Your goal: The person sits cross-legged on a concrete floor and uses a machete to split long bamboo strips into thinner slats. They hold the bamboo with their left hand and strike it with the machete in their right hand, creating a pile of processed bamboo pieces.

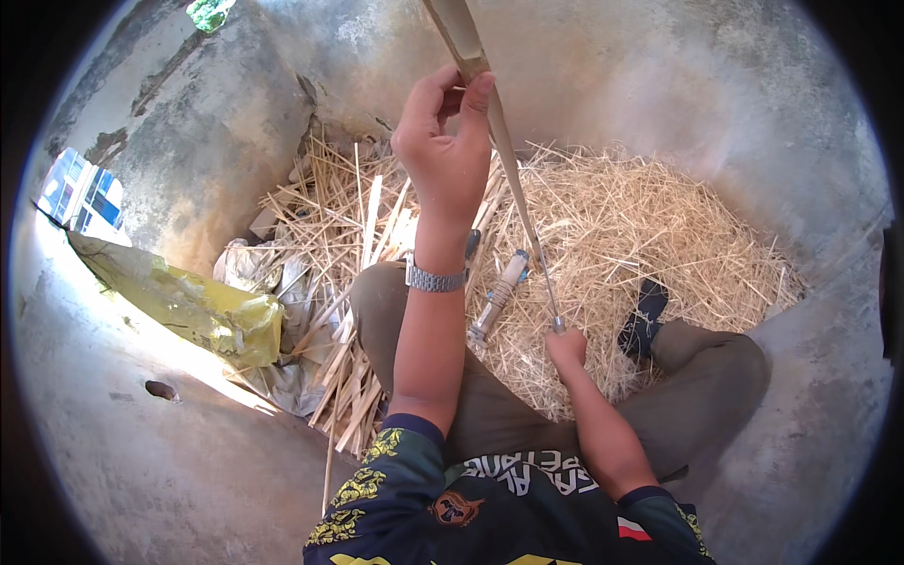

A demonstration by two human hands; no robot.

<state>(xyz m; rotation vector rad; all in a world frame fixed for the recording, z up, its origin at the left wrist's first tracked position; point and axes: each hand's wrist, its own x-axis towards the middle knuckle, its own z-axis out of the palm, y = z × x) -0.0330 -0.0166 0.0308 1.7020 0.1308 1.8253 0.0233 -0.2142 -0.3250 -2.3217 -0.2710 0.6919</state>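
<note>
Upper centre: left hand (444, 141) pinches pale bamboo strip (511, 165), thumb and fingertips. Right of centre: right hand (567, 352) clenched on knife (551, 290), blade at strip's lower end.

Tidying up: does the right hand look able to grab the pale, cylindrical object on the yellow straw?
Probably not: the right hand grips a slim silver metal tool, though the pale cylinder lies nearby.

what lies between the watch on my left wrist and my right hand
In the head view, a slim, pale, tube-like object lies there amid loose straw.
</note>
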